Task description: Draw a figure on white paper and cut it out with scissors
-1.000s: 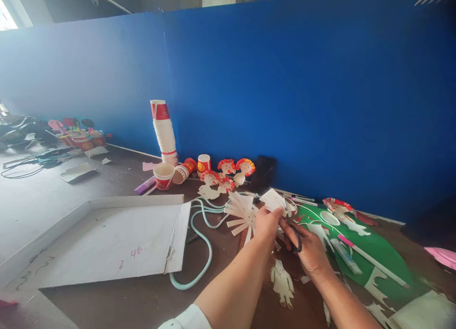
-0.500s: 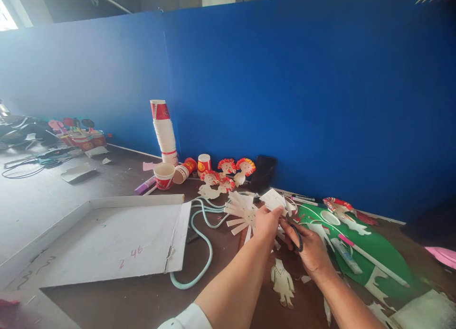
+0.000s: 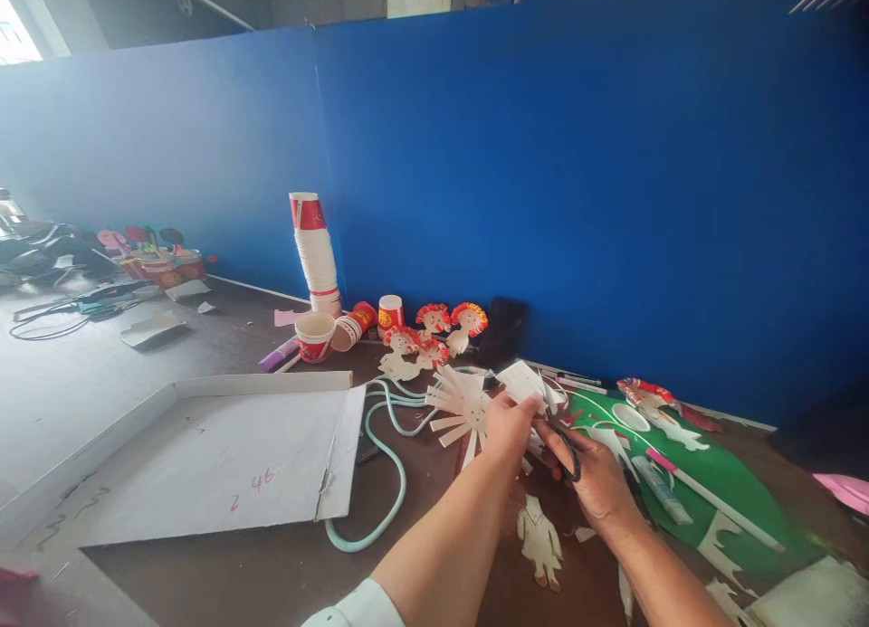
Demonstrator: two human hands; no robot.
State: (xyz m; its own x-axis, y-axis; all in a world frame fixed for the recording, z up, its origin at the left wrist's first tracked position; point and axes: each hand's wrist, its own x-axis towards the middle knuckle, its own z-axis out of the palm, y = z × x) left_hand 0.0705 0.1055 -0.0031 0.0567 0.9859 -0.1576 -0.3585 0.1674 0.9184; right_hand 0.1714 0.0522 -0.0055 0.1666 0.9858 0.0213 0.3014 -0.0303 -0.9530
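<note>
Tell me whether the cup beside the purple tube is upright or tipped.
Upright: the cup has its wide mouth up and narrower base down.

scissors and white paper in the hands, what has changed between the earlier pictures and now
At most, the scissors in the right hand edged slightly right; nothing was taken hold of or let go. The left hand still holds the white paper; the paper figure below stayed put.

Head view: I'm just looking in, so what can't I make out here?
In the head view:
Markings on the white paper in the left hand: too small to read.
Part of the scissors: hidden by the right hand's fingers.
White cardboard tray's left end: cut off by the picture's edge.
Dark pile, far left: too hazy to identify.
</note>
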